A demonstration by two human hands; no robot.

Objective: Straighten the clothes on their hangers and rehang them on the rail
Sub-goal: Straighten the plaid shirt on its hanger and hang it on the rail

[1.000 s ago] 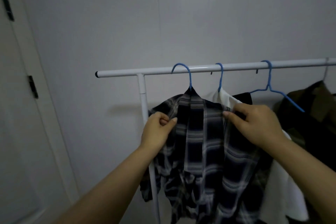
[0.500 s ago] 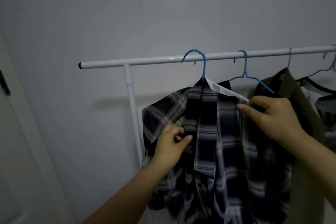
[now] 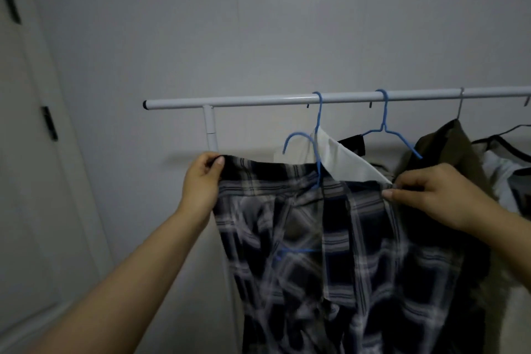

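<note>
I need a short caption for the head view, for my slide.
Both hands hold plaid shirt, its blue hanger off the white rail.

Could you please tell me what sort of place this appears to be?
Probably a bedroom corner or laundry area at home: a white clothes rail against a plain wall, garments on wire hangers, and a door at the left.

Plaid shirt [image 3: 330, 238] between both hands [image 3: 201, 181]
</note>
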